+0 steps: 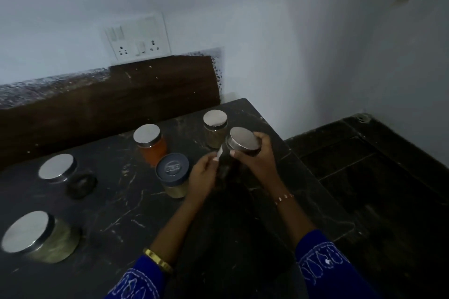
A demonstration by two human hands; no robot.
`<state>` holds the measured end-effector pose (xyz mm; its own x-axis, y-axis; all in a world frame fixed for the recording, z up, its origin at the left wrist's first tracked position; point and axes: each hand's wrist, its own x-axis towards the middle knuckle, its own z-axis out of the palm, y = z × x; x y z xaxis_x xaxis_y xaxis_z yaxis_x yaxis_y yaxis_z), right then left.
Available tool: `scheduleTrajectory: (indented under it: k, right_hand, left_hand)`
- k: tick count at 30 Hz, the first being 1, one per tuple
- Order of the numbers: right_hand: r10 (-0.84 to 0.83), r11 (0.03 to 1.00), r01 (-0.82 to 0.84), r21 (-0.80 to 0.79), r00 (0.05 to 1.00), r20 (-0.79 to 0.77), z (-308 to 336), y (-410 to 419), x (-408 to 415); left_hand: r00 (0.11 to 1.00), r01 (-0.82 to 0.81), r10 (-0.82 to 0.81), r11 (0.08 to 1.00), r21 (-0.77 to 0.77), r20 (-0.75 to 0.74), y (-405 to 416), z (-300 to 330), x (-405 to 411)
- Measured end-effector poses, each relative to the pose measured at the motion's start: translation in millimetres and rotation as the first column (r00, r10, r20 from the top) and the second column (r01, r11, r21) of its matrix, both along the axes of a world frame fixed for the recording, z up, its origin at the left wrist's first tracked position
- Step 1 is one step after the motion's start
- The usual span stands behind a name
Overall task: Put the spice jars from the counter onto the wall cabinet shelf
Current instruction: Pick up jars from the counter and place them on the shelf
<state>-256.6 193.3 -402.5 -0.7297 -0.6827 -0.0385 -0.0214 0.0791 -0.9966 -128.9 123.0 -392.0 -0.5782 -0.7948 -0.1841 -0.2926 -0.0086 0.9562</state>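
Note:
A dark spice jar with a steel lid (239, 143) is held tilted above the dark counter (116, 213). My right hand (257, 162) grips it round the lid. My left hand (202, 177) holds its lower side with curled fingers. Several more jars stand on the counter: an orange one (151, 144), a tan one at the back (215, 127), a blue-lidded one (173, 175) beside my left hand, a dark one at the left (65, 173) and a large pale one at the front left (40, 235). The wall cabinet shelf is out of view.
The counter ends at its right edge (291, 153), with a dark tiled floor (379, 177) below. A brown backsplash (121, 97) and a wall socket plate (137, 36) lie behind the jars. A pale wall closes the corner on the right.

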Motion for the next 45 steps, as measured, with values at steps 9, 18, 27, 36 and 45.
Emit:
scheduleTrajectory:
  k: [9, 18, 27, 36, 45]
  right_hand:
    - [0.293, 0.899, -0.123, -0.42, 0.882, 0.369, 51, -40, 35]
    - [0.207, 0.937, -0.128, -0.325, 0.952, 0.224, 72, -67, 81]
    - [0.257, 0.908, -0.17, -0.383, 0.948, 0.19, 91, -86, 116]
    - [0.305, 0.865, -0.247, -0.437, 0.95, 0.067, 137, -118, 133]
    - [0.353, 0.75, -0.504, -0.429, 0.853, -0.385, 277, -177, 140]
  left_hand:
    - [0.911, 0.192, 0.072, 0.798, 0.572, -0.407, -32, 57, 55]
    - [0.823, 0.066, 0.191, 0.903, 0.424, -0.535, -41, 59, 90]
    - [0.813, -0.013, 0.144, 0.973, 0.229, -0.564, -61, 65, 115]
    - [0.879, -0.195, 0.103, 0.969, -0.152, -0.466, -95, 109, 129]
    - [0.809, -0.343, 0.045, 0.846, -0.408, -0.586, -153, 246, 130]
